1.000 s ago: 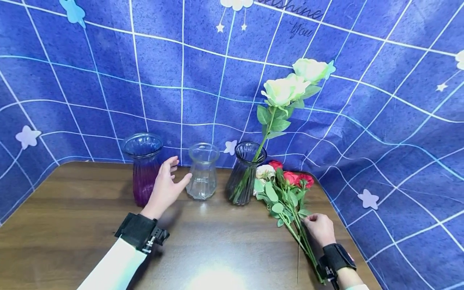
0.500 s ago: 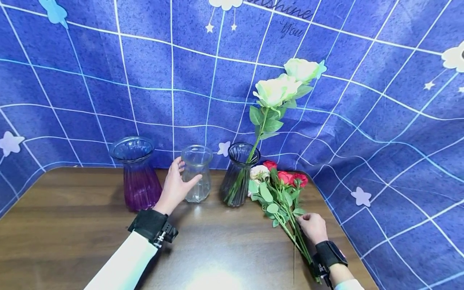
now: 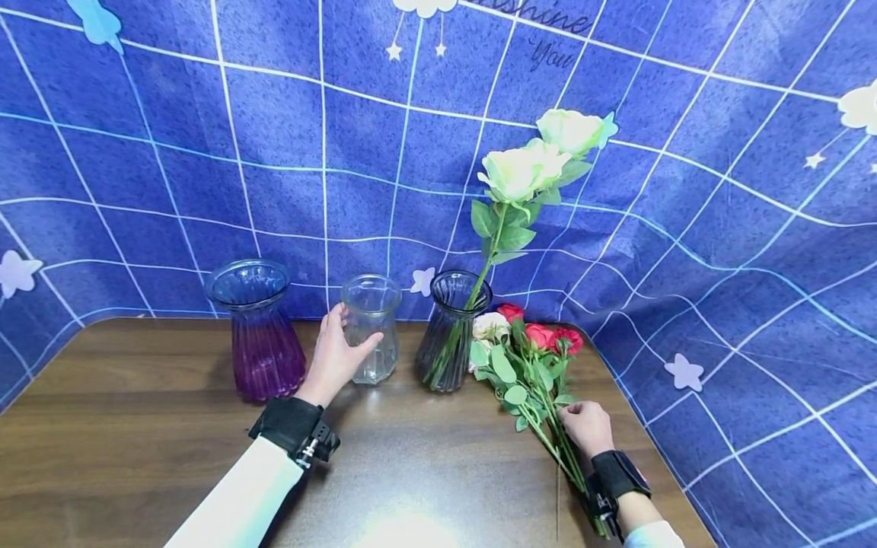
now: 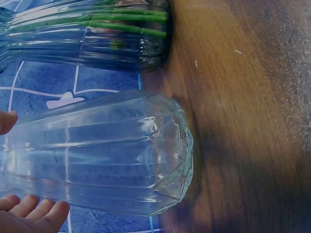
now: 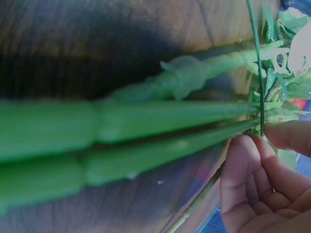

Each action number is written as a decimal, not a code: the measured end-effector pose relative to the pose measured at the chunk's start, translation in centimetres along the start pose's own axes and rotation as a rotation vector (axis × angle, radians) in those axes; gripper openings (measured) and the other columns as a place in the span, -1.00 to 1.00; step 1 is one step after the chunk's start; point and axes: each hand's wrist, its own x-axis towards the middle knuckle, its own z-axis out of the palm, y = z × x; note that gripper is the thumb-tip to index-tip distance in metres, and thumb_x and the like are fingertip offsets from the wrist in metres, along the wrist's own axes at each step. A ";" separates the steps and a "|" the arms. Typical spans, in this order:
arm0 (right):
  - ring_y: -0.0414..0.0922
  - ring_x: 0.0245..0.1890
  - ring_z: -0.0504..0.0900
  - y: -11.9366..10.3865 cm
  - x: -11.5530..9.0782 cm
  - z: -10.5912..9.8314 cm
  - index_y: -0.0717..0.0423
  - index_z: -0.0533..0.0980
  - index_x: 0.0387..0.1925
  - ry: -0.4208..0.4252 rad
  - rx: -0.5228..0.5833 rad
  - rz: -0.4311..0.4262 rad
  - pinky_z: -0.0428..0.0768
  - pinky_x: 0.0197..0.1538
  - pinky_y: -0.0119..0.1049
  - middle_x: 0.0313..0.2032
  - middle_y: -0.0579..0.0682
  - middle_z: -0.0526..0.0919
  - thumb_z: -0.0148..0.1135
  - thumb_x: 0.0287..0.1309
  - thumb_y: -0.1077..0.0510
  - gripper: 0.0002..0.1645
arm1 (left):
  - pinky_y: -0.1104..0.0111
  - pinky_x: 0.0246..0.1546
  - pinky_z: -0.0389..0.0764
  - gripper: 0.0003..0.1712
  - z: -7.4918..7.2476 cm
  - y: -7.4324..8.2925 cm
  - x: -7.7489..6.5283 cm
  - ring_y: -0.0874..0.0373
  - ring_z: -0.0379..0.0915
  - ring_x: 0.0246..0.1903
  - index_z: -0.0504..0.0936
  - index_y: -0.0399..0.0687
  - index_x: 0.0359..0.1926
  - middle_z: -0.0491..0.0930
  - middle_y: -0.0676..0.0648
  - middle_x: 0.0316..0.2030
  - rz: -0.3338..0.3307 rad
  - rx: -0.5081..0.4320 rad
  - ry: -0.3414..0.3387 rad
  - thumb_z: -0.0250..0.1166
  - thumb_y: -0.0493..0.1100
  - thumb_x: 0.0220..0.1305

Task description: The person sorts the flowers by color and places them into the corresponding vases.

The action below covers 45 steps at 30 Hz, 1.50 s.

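My left hand (image 3: 339, 354) holds the clear glass vase (image 3: 377, 361), thumb on its near side and fingers round the far side. In the left wrist view the clear vase (image 4: 107, 155) lies between the thumb and several fingertips (image 4: 58, 213). Over the bundle of artificial roses (image 3: 534, 373), my right hand (image 3: 589, 428) pinches with thumb and fingertips. The right wrist view shows a thin dark green strand (image 5: 257, 53) running into that pinch, across the thick green stems (image 5: 175, 150). Red and pale rose heads lie at the bundle's far end.
A blue-purple glass vase (image 3: 263, 350) stands left of the clear one. To its right, a dark grey glass vase (image 3: 438, 358) bears tall white roses (image 3: 514, 175). A blue gridded cloth (image 3: 274, 190) hangs behind the wooden table (image 3: 137, 426).
My left hand has moved right from beside the blue-purple vase and closed round the clear vase. The right hand stays at the rose stems. The head view has shifted slightly.
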 end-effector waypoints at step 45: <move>-0.45 -0.70 0.50 -3.2 -1.8 -5.7 0.48 0.56 -0.17 0.233 0.533 0.163 0.54 -0.52 -0.54 -0.72 -0.34 0.55 0.16 0.18 0.21 -0.66 | 0.00 0.15 0.34 -0.15 1.2 -0.5 0.2 -0.21 0.30 0.07 0.22 -0.46 0.24 0.28 -0.38 0.12 0.009 -0.018 0.089 0.38 -0.06 0.08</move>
